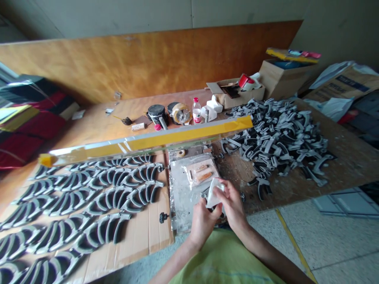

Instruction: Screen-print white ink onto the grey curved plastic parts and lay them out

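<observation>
My right hand (pixel 233 203) pinches a folded white wipe (pixel 213 193), cloth or paper. Close against it, my left hand (pixel 204 223) is closed on a small grey-and-black part (pixel 218 210), mostly hidden by my fingers and the wipe. Both hands are above the near edge of a grey work plate (pixel 185 197). Beyond them on that plate, a clear bag (pixel 201 172) holds orange-brown pieces. To the right lies a large heap of loose grey-and-black curved parts (pixel 275 138). Similar curved parts (pixel 103 201) stand in neat rows on cardboard (pixel 156 236) at left.
A long yellow-taped bar (pixel 166 136) crosses the table behind the plate. Past it stand black tubs (pixel 156 113), a red-capped bottle (pixel 196 112) and an open carton (pixel 239 96). A black knob (pixel 163 217) lies on the cardboard's right edge. Red-and-black bundles (pixel 32 118) are far left.
</observation>
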